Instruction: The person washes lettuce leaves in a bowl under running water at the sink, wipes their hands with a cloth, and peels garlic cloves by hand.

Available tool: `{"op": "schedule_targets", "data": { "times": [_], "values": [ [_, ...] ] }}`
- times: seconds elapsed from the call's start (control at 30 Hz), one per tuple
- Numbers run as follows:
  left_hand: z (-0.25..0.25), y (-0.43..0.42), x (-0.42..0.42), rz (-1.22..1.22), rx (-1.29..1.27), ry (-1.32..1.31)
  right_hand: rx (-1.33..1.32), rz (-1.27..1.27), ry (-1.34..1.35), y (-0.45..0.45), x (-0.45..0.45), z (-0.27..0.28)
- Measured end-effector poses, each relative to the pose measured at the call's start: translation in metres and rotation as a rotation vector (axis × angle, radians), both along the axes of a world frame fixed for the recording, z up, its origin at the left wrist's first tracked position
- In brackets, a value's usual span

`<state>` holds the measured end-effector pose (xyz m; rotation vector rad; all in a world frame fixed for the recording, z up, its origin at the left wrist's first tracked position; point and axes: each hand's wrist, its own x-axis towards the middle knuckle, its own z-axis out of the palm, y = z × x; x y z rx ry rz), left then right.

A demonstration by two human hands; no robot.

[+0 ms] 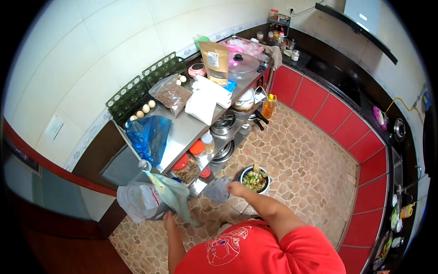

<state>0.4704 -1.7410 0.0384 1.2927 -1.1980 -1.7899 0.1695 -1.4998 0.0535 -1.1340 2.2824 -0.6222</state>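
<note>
My right hand (236,188) is closed on a crumpled, see-through plastic bag (216,191), held low beside the metal shelf unit. Just right of that hand, a white pot (255,179) of food scraps with green bits stands on the floor. Lower left, my left hand (169,221) is at the bottom edge of a white plastic bag (139,201) with red print, its fingers appearing to pinch it. A pale green bag (175,194) hangs from the shelf corner and partly covers the white one.
The steel shelf unit (180,137) carries a blue bag (150,137), eggs (146,108), a bag of brown grains (172,95) and a brown pouch (215,61). Red-lidded jars (185,166) and pots fill its lower tiers. An oil bottle (269,107) stands beyond; red cabinets (328,109) line the right.
</note>
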Motion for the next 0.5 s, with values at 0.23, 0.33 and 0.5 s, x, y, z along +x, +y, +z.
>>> {"op": "schedule_targets", "data": {
  "times": [0.23, 0.33, 0.5],
  "values": [
    [-0.058, 0.133, 0.110, 0.198, 0.668, -0.430, 0.600, -0.697, -0.352, 0.377, -0.081, -0.160],
    [-0.065, 0.202, 0.069, -0.230, 0.537, -0.785, 0.524, -0.828, -0.580, 0.480, -0.095, -0.177],
    [-0.077, 0.296, -0.074, -0.894, 0.140, -0.999, 0.532, -0.793, -0.707, 0.555, -0.141, -0.149]
  ]
}}
